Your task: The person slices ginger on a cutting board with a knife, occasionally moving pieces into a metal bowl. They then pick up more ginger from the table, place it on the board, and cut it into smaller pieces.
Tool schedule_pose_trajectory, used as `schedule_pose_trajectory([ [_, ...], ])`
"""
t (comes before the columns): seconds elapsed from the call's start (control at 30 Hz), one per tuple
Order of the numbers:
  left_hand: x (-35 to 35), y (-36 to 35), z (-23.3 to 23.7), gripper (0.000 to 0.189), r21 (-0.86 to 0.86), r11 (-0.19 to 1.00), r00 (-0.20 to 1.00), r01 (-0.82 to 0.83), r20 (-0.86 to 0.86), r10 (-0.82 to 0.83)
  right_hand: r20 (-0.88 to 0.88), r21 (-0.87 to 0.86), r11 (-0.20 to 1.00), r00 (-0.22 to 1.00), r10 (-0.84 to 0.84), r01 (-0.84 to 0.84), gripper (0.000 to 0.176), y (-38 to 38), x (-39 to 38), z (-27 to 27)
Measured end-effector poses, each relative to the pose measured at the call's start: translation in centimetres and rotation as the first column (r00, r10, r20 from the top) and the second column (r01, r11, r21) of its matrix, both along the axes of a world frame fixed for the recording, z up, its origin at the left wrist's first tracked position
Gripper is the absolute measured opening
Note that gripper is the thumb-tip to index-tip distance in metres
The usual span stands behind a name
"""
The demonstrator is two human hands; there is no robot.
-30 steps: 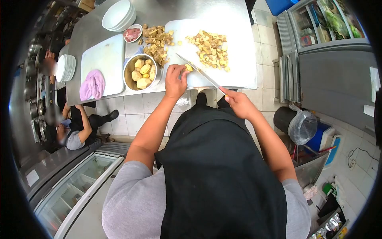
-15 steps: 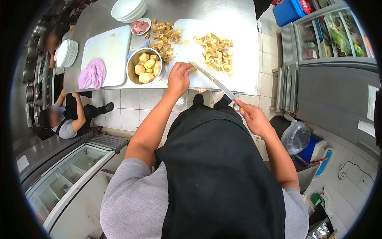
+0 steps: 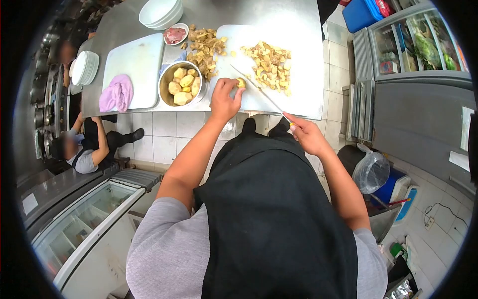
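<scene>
My left hand (image 3: 226, 99) grips a small, partly peeled potato (image 3: 241, 83) over the front of the white cutting board (image 3: 234, 40). In my right hand (image 3: 307, 134), near the table's front edge, is a long knife (image 3: 266, 95). Its blade points away to the left, just right of the potato and apart from it. Beyond the blade lies a heap of yellow and brown potato trimmings (image 3: 271, 62). To the left of my left hand stands a metal pot (image 3: 162, 92) with several peeled potatoes (image 3: 181, 84) in it. Brown peelings (image 3: 201, 47) are piled behind the pot.
A second cutting board (image 3: 132, 62) with a purple cloth (image 3: 117, 93) lies at left. White bowls (image 3: 160, 14) and a small dish of raw meat (image 3: 175, 35) stand behind. A seated person (image 3: 89, 154) is beyond the table's left end; a glass-front fridge (image 3: 418, 45) is at right.
My left hand has turned, bringing the potato into fuller view. The knife has rotated, showing a thinner edge, with its tip farther away; my right hand has moved slightly left and away.
</scene>
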State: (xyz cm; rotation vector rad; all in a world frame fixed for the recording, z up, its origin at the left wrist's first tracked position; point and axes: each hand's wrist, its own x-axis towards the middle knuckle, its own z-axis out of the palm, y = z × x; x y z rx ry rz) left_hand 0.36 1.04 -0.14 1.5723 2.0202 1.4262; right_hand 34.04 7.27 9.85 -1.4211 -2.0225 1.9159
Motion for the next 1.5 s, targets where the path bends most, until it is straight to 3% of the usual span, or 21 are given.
schedule_pose_trajectory([
  [0.03, 0.2, 0.0, -0.1, 0.027, -0.009, 1.000, 1.000, -0.026, 0.006, 0.026, 0.005, -0.007, 1.000, 1.000, 0.000, 0.000, 0.052, -0.2, 0.6, 0.7],
  [0.1, -0.1, 0.1, -0.6, 0.027, 0.001, 1.000, 1.000, -0.025, -0.015, 0.025, 0.063, 0.249, 0.960, 0.992, 0.111, -0.124, 0.054, -0.1, 1.6, 2.5],
  [0.23, -0.1, 0.0, -0.5, 0.025, -0.010, 1.000, 1.000, -0.024, 0.000, 0.024, 0.209, 0.258, 0.938, 0.961, 0.182, -0.234, 0.056, 0.7, 2.2, 5.6],
  [0.37, -0.3, 0.1, -0.4, 0.025, -0.003, 1.000, 1.000, -0.019, -0.014, 0.019, 0.166, 0.344, 0.905, 0.965, 0.205, -0.252, 0.056, 1.4, 2.6, 5.9],
  [0.43, -0.4, 0.2, -0.5, 0.026, 0.040, 0.999, 0.997, 0.000, -0.081, 0.004, 0.227, 0.269, 0.925, 0.951, 0.211, -0.269, 0.054, 1.7, 2.2, 6.8],
  [0.57, -0.5, 0.1, -0.6, 0.026, 0.027, 1.000, 0.998, 0.005, -0.056, -0.004, 0.205, 0.219, 0.943, 0.957, 0.205, -0.249, 0.053, 1.6, 0.1, 5.0],
  [0.63, -0.4, 0.1, -0.3, 0.027, -0.006, 1.000, 0.997, 0.002, -0.078, -0.002, 0.060, 0.143, 0.974, 0.984, 0.166, -0.173, 0.052, 1.5, -1.6, 1.9],
  [0.77, -0.6, 0.3, -0.2, 0.031, 0.072, 0.997, 0.989, 0.002, -0.145, 0.009, -0.009, 0.039, 0.997, 0.997, 0.074, -0.074, 0.051, 1.4, -3.2, -1.9],
  [0.87, -0.2, 0.1, -0.8, 0.033, 0.040, 0.999, 0.997, 0.021, -0.071, -0.018, 0.044, -0.010, 0.996, 0.995, 0.087, -0.087, 0.050, 1.1, -3.1, -0.9],
  [0.97, -0.5, 0.0, -0.2, 0.031, -0.073, 0.997, 1.000, 0.002, 0.001, -0.002, 0.038, -0.138, 0.990, 0.999, 0.003, 0.002, 0.051, 0.9, -3.3, 0.7],
  [1.03, -0.7, 0.1, 0.1, 0.033, -0.039, 0.997, 0.979, 0.062, -0.192, -0.068, 0.024, -0.118, 0.992, 0.999, -0.043, 0.046, 0.052, 0.5, -1.9, 0.9],
  [1.07, -0.7, 0.1, 0.2, 0.033, -0.041, 0.997, 0.979, 0.059, -0.190, -0.066, 0.026, -0.120, 0.992, 0.999, -0.041, 0.043, 0.052, 0.2, -1.3, 1.0],
  [1.23, -0.7, -0.1, -0.2, 0.036, -0.018, 1.000, 0.995, 0.017, -0.099, -0.019, 0.075, -0.042, 0.999, 0.997, 0.008, -0.005, 0.055, -1.1, 0.9, 1.7],
  [1.37, -1.2, -0.3, -0.2, 0.035, 0.013, 0.999, 0.988, 0.043, -0.152, -0.040, 0.050, 0.044, 0.997, 0.997, 0.063, -0.066, 0.055, -1.8, 1.3, 2.3],
  [1.43, -1.2, -0.3, -0.2, 0.032, 0.068, 0.997, 0.976, 0.021, -0.216, -0.006, 0.077, 0.254, 0.954, 0.986, 0.147, -0.162, 0.057, -1.9, 1.5, 3.1],
  [1.5, -1.1, -0.6, -0.3, 0.031, 0.059, 0.998, 0.980, -0.002, -0.196, 0.014, 0.118, 0.278, 0.940, 0.978, 0.173, -0.199, 0.057, -1.6, 1.5, 4.5],
])
